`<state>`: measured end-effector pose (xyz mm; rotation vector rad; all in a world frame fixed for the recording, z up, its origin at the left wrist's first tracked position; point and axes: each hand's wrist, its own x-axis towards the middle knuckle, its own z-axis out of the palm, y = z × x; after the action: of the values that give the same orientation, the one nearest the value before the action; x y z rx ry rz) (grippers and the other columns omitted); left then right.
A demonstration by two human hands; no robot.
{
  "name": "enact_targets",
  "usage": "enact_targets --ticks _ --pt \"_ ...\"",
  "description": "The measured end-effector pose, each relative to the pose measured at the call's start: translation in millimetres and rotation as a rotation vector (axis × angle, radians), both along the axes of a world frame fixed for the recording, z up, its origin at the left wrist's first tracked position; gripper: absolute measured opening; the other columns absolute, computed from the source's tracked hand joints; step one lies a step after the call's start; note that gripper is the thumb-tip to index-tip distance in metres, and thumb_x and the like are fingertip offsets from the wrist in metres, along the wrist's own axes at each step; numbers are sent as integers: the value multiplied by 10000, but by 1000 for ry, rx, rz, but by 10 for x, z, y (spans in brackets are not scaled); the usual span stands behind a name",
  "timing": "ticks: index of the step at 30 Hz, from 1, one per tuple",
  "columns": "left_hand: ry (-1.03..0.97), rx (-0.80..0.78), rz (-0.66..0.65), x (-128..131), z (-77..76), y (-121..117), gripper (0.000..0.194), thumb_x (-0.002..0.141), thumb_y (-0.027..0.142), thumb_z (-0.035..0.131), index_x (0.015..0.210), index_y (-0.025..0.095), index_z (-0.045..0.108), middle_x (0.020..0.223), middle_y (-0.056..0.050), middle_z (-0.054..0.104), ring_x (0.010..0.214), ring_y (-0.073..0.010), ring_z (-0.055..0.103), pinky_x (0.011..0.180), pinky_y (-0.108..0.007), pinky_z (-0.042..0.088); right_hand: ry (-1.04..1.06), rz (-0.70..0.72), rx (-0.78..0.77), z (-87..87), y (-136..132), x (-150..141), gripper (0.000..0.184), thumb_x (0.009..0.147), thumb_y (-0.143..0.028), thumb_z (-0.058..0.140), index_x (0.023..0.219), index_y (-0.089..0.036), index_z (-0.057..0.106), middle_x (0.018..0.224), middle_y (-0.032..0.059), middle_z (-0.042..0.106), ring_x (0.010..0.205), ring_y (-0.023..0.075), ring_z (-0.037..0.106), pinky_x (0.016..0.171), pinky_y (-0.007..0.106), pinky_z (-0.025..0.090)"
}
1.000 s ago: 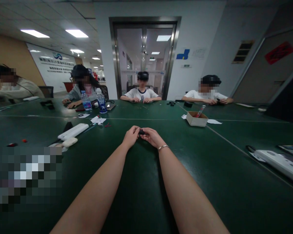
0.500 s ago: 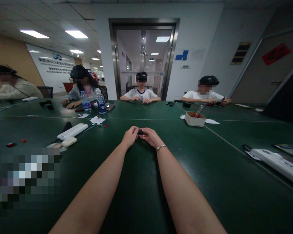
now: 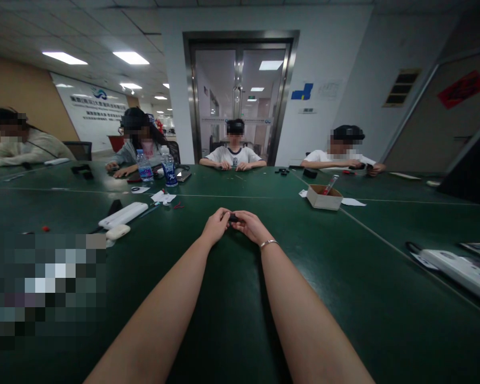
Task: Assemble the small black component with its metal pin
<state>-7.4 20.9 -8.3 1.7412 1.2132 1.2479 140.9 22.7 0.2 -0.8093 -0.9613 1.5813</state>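
Note:
Both my arms reach forward over the green table point(image 3: 232, 298). Between my fingertips is a small dark, roughly oblong piece point(image 3: 233, 217), too small and too covered to name. My left hand point(image 3: 217, 224) grips its left end, thumb and fingers closed together. From the other side my right hand point(image 3: 251, 225) pinches the same piece; a metal bracelet point(image 3: 269, 242) circles that wrist. The piece is held just about at the tabletop; whether it touches the surface I cannot tell.
To the left lie a white power strip point(image 3: 124, 215), a pale rounded case point(image 3: 118, 232) and paper scraps point(image 3: 164, 198). Two bottles point(image 3: 169, 169) stand beyond. A small box point(image 3: 324, 198) holds a clear tube. Another power strip point(image 3: 460, 271) lies right. Several people sit around the table.
The whole view has shifted slightly to the right. My hands keep their hold on the dark piece with little visible movement. The person at right now has something white near the hands.

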Motion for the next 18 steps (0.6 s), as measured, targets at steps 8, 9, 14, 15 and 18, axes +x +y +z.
enact_targets --ticks 8,9,14,15,18 --pt "-81 -21 -5 16 5 29 232 825 300 478 996 179 576 620 26 555 533 -99 511 543 -224 419 12 -12 4 10 -24 3 64 800 -69 623 805 -131 641 702 51 659 592 126 634 593 231 566" --pt "-89 -25 -11 15 -1 38 235 825 299 475 998 176 575 603 29 547 525 -99 506 540 -224 415 11 -19 -3 14 -25 1 70 803 -67 621 813 -135 634 695 49 656 585 127 634 584 232 565" --pt "-106 -19 -45 8 -23 68 270 846 370 450 970 170 583 549 37 519 499 -99 499 512 -219 396 19 -80 -37 29 -38 0 113 793 -74 655 768 -152 577 658 43 634 561 150 644 543 245 560" --pt "-107 -21 -42 9 -21 68 269 846 370 450 966 172 587 557 34 525 501 -99 500 510 -219 396 23 -74 -34 32 -42 2 116 795 -77 659 757 -148 576 662 47 636 569 151 647 544 239 558" --pt "-115 -36 -20 12 -8 63 235 826 310 462 971 179 594 601 28 547 514 -94 504 512 -216 399 32 -42 -29 40 -56 7 104 801 -80 662 740 -128 592 674 62 647 579 142 648 551 220 555"
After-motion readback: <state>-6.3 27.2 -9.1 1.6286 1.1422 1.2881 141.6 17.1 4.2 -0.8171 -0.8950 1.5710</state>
